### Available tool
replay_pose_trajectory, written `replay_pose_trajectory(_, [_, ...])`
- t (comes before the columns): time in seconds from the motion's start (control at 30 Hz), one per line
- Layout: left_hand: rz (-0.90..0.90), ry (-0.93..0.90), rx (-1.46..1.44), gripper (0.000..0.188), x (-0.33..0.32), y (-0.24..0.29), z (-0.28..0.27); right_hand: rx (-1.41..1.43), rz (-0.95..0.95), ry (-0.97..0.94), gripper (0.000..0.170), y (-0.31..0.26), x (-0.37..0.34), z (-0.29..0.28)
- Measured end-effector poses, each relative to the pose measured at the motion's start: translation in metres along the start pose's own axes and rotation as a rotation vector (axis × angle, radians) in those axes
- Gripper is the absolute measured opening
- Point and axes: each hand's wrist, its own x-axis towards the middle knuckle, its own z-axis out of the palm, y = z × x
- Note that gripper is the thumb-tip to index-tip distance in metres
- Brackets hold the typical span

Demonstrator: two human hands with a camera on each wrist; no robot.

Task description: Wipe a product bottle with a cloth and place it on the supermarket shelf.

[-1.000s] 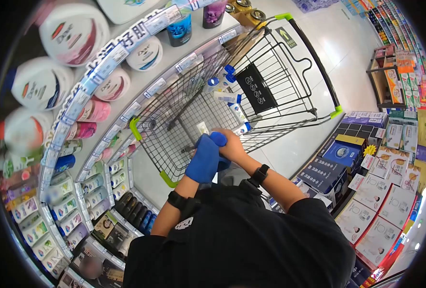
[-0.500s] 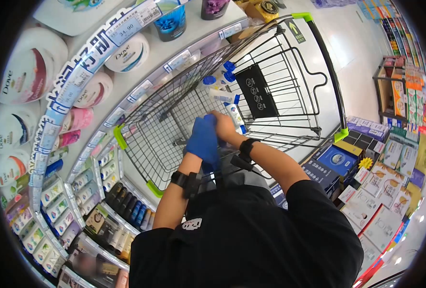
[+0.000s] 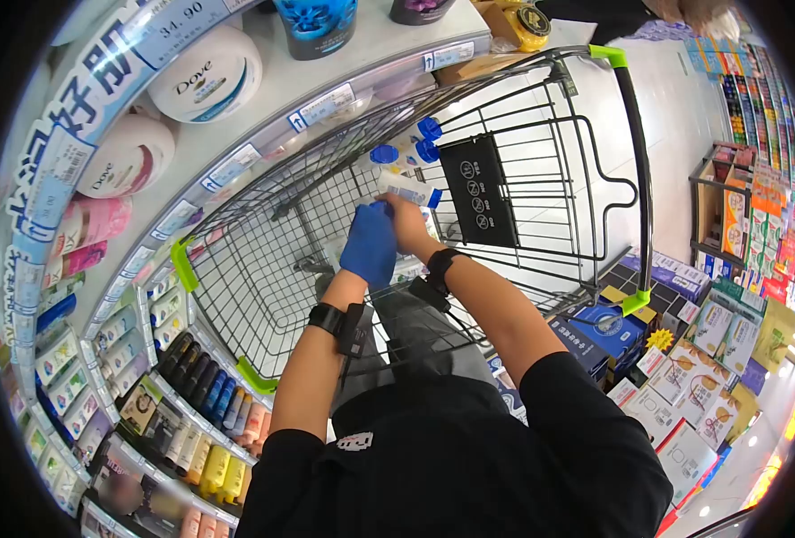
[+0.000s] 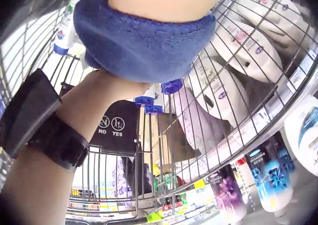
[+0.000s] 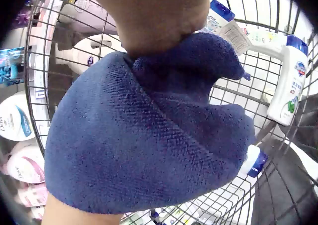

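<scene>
Right hand point(image 3: 406, 224) and left hand have moved across the shopping cart point(image 3: 183, 264) since a second ago, closer to a white bottle point(image 3: 411, 189) near the black sign point(image 3: 481, 191). They are together at a blue cloth point(image 3: 370, 247), which covers the left; how either one's fingers close, I cannot tell. Past the cloth's edge, the right wrist view shows a blue-capped bottle point(image 5: 256, 160). Other bottles point(image 3: 384, 154) are in the cart; Dove tubs point(image 3: 205, 76) sit on the shelf point(image 3: 388, 54) alongside.

Black short-sleeved shirt point(image 3: 505, 457) with a small pale patch point(image 3: 355, 441), black wrist straps point(image 3: 323, 316), dark grey trousers point(image 3: 447, 363).
</scene>
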Motion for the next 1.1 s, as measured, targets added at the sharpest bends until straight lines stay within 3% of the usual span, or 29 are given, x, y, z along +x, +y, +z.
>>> replay_pose_trajectory(0.07, [-0.031, -0.174, 0.012, 0.021, 0.013, -0.006, 0.000, -0.002, -0.003, 0.017, 0.035, 0.006, 0.016, 0.003])
replay_pose_trajectory(0.2, [0.041, 0.217, -0.044, 0.013, 0.025, -0.027, 0.050, -0.041, 0.016, 0.035, 0.039, 0.020, 0.037, 0.004])
replay_pose_trajectory(0.27, [-0.177, 0.316, -1.024, 0.011, 0.036, -0.032, 0.106, -0.039, 0.024, 0.005, 0.041, 0.027, 0.039, 0.003])
replay_pose_trajectory(0.33, [-0.221, 0.174, -1.206, 0.011, 0.030, -0.029, 0.092, -0.001, 0.053, -0.020, 0.044, 0.029, 0.033, 0.000])
replay_pose_trajectory(0.37, [-0.156, 0.002, -0.891, 0.012, 0.013, -0.029, 0.075, 0.020, 0.066, -0.027, 0.046, 0.028, 0.030, -0.002])
replay_pose_trajectory(0.4, [-0.060, -0.057, -0.722, 0.011, 0.000, -0.026, 0.060, 0.074, 0.110, 0.055, 0.045, 0.031, 0.025, 0.000])
replay_pose_trajectory(0.5, [0.134, -0.085, -0.621, 0.015, -0.045, -0.028, 0.057, 0.036, 0.257, 0.228, 0.042, 0.052, -0.003, 0.016])
replay_pose_trajectory(0.57, [0.139, -0.075, -0.667, 0.020, -0.077, -0.034, 0.073, 0.011, 0.414, 0.182, 0.035, 0.052, -0.032, 0.021])
replay_pose_trajectory(0.63, [-0.009, 0.034, -0.718, 0.026, -0.107, -0.039, 0.095, -0.125, 0.455, 0.017, 0.027, 0.067, -0.052, 0.036])
replay_pose_trajectory(0.7, [-0.364, 0.197, -0.652, 0.023, -0.131, -0.045, 0.130, -0.206, 0.478, -0.201, 0.028, 0.089, -0.063, 0.058])
replay_pose_trajectory(0.77, [-0.575, 0.273, -0.946, 0.035, -0.138, -0.047, 0.158, -0.220, 0.465, -0.323, 0.031, 0.085, -0.060, 0.076])
replay_pose_trajectory(0.93, [-0.903, -0.097, -1.725, 0.022, -0.116, -0.057, 0.194, -0.246, 0.446, -0.496, 0.040, 0.061, -0.048, 0.119])
replay_pose_trajectory(1.03, [-0.769, -0.304, -1.612, 0.020, -0.108, -0.061, 0.209, -0.182, 0.546, -0.493, 0.044, 0.055, -0.048, 0.151])
replay_pose_trajectory(1.1, [-0.835, -0.373, -1.730, 0.020, -0.098, -0.061, 0.214, -0.084, 0.649, -0.443, 0.046, 0.061, -0.049, 0.163])
